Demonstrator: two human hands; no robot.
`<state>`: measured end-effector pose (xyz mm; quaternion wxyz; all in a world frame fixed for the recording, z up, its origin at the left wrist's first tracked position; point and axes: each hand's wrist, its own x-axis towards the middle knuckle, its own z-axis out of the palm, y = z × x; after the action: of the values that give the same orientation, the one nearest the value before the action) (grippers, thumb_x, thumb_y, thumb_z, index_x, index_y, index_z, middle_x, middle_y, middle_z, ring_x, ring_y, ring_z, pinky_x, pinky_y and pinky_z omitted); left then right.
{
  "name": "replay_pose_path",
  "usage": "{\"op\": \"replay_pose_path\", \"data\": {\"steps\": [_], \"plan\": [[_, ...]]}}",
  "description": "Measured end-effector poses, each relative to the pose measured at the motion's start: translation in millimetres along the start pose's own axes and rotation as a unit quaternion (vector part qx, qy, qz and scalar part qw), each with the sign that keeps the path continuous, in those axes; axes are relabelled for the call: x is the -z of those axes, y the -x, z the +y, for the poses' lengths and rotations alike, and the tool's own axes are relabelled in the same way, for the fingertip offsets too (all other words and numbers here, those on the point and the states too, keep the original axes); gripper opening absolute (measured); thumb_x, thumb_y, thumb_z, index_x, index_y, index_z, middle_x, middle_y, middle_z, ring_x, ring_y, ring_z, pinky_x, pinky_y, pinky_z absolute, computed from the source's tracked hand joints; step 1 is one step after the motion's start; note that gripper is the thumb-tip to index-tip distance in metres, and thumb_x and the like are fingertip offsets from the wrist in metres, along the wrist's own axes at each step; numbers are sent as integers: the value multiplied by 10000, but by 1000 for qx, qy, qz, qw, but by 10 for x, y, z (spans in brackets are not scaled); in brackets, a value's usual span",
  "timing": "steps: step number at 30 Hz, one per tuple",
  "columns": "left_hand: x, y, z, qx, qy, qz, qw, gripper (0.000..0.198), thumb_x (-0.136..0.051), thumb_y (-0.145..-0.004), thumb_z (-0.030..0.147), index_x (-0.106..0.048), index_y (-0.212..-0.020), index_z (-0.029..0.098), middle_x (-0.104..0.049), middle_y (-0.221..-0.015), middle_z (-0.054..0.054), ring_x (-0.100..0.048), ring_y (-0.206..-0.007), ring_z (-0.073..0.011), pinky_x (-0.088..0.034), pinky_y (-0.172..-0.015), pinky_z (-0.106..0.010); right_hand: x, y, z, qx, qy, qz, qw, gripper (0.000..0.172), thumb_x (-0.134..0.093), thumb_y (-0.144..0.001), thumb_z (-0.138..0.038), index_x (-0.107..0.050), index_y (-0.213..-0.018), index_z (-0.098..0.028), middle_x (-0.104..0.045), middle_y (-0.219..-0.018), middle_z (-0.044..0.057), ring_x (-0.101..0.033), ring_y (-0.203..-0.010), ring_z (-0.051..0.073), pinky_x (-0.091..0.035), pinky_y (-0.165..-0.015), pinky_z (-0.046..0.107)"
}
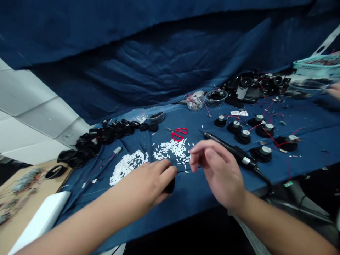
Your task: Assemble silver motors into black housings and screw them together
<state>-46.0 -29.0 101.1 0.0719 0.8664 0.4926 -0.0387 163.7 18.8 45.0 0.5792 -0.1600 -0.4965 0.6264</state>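
A small black part [170,185] lies on the blue cloth [202,194] near the front edge of the table, almost hidden under the left hand [148,184]. That hand comes in from the lower left, palm down, with its fingers curled over the part and closed on it.

The right hand [219,171] hovers just beside it, reaching in from the lower right. Its fingers are loosely bent and spread, and it holds nothing.

Just behind the hands are two heaps of tiny white pieces [127,165], one to the left and one in the middle, with loose bits scattered about. One pair of red-handled scissors [180,134] lies behind the middle heap. One black pen-shaped tool [233,151] with a cable lies slanted beside the right hand.

Further right, seven round black bases with silver caps [262,152] and red wires stand spread out. A pile of black shells [101,137] lies at the left.

At the back stand four small clear bowls [216,97], and a teal basket [316,64] stands at the far right. Another person's hand [334,90] shows at the right edge.
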Motion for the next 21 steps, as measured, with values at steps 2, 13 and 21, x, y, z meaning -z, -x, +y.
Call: {"op": "replay_pose_path", "data": {"steps": [2, 13, 21], "plan": [[-167, -150, -8, -18, -3, -50, 999, 352, -760, -915, 268, -563, -1201, 215, -638, -1187, -86, -673, -948, -278, -548, -771, -396, 90, 241, -61, 9, 21, 16, 1000, 237, -559, -1067, -345, -780, -1047, -260, -662, -889, 27, -635, -808, 135, -524, -704, 265], [-354, -426, 17, -31, 100, -97, 990, 473, -880, -807, 303, -569, -1157, 229, -608, -1235, -73, -628, -1092, -299, -552, -938, -462, 601, 916, -49, -37, 5, 209, 977, 203, -608, -993, -328, -766, -908, -233, -610, -816, 44, -617, -700, 147, -513, -625, 272], [-62, -613, 99, -92, 113, -65, 987, 595, -856, -849, 464, -579, -1345, 289, -450, -1625, -130, -536, -1421, -373, -525, -1131, -525, 685, 935, 134, -85, -23, 264, 961, 201, -657, -983, -382, -755, -925, -216, -617, -821, 34, -632, -689, 139, -526, -642, 270]]}}
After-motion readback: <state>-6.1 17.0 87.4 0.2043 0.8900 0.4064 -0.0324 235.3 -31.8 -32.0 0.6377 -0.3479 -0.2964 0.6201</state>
